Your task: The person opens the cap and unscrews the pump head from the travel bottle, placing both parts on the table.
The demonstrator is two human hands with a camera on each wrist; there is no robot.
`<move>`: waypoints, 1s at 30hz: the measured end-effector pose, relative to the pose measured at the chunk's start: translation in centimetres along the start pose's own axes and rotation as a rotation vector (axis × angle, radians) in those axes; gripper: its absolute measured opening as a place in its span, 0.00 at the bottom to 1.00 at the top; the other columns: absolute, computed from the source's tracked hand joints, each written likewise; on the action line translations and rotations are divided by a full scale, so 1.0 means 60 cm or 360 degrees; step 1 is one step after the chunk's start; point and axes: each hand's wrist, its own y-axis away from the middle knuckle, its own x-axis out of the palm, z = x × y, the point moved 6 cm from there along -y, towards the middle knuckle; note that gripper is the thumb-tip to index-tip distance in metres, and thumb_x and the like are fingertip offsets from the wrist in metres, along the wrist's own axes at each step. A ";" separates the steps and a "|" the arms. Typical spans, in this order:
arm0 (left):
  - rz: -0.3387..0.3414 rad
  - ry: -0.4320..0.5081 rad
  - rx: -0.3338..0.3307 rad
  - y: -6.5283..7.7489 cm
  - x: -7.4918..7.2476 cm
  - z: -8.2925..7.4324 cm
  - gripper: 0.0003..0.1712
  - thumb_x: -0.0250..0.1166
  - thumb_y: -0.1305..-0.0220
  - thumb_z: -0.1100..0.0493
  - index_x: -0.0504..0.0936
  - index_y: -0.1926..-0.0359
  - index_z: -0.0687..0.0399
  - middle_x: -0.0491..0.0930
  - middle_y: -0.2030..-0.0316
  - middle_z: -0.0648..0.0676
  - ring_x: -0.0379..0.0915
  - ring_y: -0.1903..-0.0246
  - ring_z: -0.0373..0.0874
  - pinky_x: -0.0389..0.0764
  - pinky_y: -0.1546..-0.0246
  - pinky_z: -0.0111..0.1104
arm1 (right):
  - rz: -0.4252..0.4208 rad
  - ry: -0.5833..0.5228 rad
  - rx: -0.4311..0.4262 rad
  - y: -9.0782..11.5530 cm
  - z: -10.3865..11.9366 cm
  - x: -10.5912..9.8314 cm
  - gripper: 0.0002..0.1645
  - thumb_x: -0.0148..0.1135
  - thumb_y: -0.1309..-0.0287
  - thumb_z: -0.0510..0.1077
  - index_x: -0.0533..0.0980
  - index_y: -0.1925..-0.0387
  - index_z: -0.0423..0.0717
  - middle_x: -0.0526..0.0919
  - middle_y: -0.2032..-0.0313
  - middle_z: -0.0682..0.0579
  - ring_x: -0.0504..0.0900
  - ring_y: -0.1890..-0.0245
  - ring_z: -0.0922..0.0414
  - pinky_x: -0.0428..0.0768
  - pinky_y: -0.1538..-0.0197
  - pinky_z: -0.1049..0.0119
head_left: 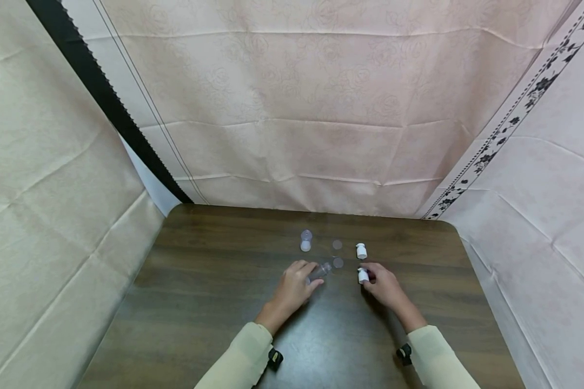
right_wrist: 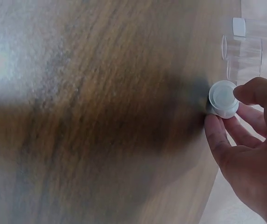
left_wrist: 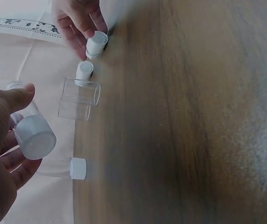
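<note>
My left hand (head_left: pixel 292 287) grips a clear bottle (head_left: pixel 320 270) above the table, tilted, its neck pointing to the right. In the left wrist view the bottle's frosted white base (left_wrist: pixel 37 138) faces the camera. My right hand (head_left: pixel 386 287) pinches a white pump top (head_left: pixel 363 276) between thumb and fingers, at the table. In the right wrist view the round underside of this pump top (right_wrist: pixel 223 98) shows. Just behind it stands a second white pump top (head_left: pixel 361 250). Two clear cylindrical covers (head_left: pixel 338 263) (left_wrist: pixel 68 111) stand between the hands.
Another clear bottle with a white base (head_left: pixel 306 241) is on the table behind my left hand. The brown wooden table (head_left: pixel 190 302) has its far edge close behind these things. Pale cloth (head_left: pixel 292 151) hangs behind the table and at both sides.
</note>
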 end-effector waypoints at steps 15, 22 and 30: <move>-0.0015 -0.0003 0.0004 0.001 0.001 0.003 0.22 0.80 0.43 0.51 0.88 0.51 0.56 0.86 0.60 0.52 0.83 0.61 0.42 0.86 0.62 0.33 | -0.0003 -0.0059 -0.0029 0.002 0.004 0.005 0.27 0.66 0.43 0.30 0.78 0.39 0.36 0.81 0.42 0.34 0.87 0.51 0.43 0.85 0.49 0.51; -0.0008 -0.0002 -0.0003 0.001 0.000 0.004 0.22 0.79 0.42 0.51 0.88 0.51 0.56 0.86 0.59 0.53 0.83 0.60 0.43 0.86 0.60 0.34 | -0.0003 -0.0058 -0.0030 0.002 0.004 0.005 0.25 0.66 0.42 0.31 0.79 0.41 0.36 0.81 0.45 0.35 0.86 0.51 0.43 0.86 0.51 0.52; -0.0025 0.0007 0.0000 0.002 0.000 0.008 0.22 0.80 0.44 0.51 0.88 0.51 0.56 0.86 0.60 0.53 0.83 0.61 0.43 0.86 0.61 0.34 | -0.0010 -0.0068 0.0029 0.004 -0.004 0.000 0.24 0.67 0.42 0.31 0.79 0.42 0.36 0.81 0.45 0.35 0.86 0.51 0.43 0.86 0.50 0.51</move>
